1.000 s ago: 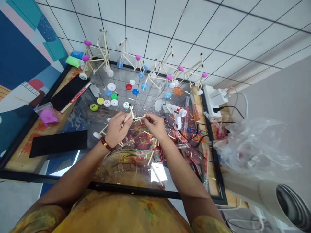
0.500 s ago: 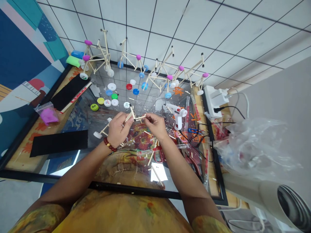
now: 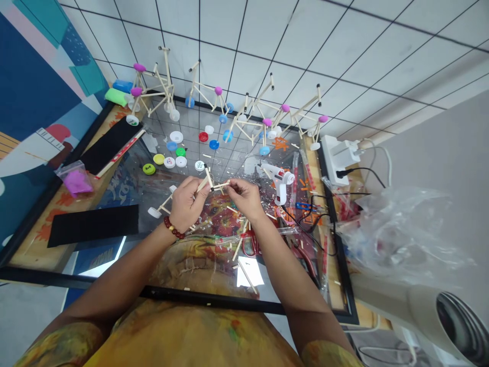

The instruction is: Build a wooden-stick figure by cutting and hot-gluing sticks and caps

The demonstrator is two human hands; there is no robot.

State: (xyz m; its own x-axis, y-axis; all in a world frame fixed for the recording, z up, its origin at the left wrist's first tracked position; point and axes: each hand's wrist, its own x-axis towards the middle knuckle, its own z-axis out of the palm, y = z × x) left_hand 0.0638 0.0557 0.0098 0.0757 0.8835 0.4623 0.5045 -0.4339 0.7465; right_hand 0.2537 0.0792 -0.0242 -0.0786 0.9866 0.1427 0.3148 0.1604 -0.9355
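My left hand is closed around a small model bicycle made of wooden sticks, its white cap wheel sticking out to the left. The bicycle's handlebar, a short stick with black ends, rises past my left thumb. My right hand pinches the end of a thin wooden stick close beside the handlebar's lower end; whether the two are joined I cannot tell. My left palm and fingers hide much of the frame.
Several finished model bicycles stand along the tiled wall. Loose bottle caps lie in front of them. A white glue gun sits to the right, its cord trailing past pliers. Red-handled scissors, stick offcuts and black sheets lie nearer.
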